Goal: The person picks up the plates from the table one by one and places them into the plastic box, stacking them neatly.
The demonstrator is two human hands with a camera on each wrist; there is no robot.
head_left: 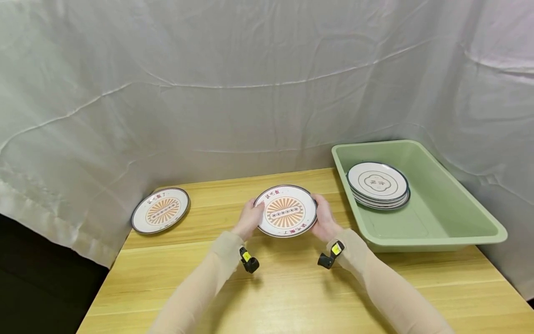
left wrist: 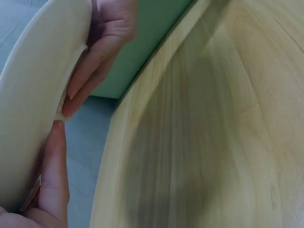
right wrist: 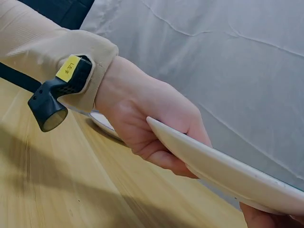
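Both hands hold a white plate (head_left: 285,211) with a dark rim, an orange sunburst and red characters, raised above the wooden table. My left hand (head_left: 251,217) grips its left edge, thumb on top. At the opposite edge, my right hand (head_left: 323,218) grips the rim. From below, the left wrist view shows the plate's pale underside (left wrist: 33,85) with fingers of both hands under it. In the right wrist view the plate (right wrist: 228,175) is edge-on, the left hand (right wrist: 156,109) around its rim.
A matching plate (head_left: 161,210) lies at the table's left back. To the right, a green tub (head_left: 434,240) holds a stack of plates (head_left: 378,182), the top one with a different motif. A grey curtain (head_left: 250,116) hangs behind the wooden table (head_left: 288,297).
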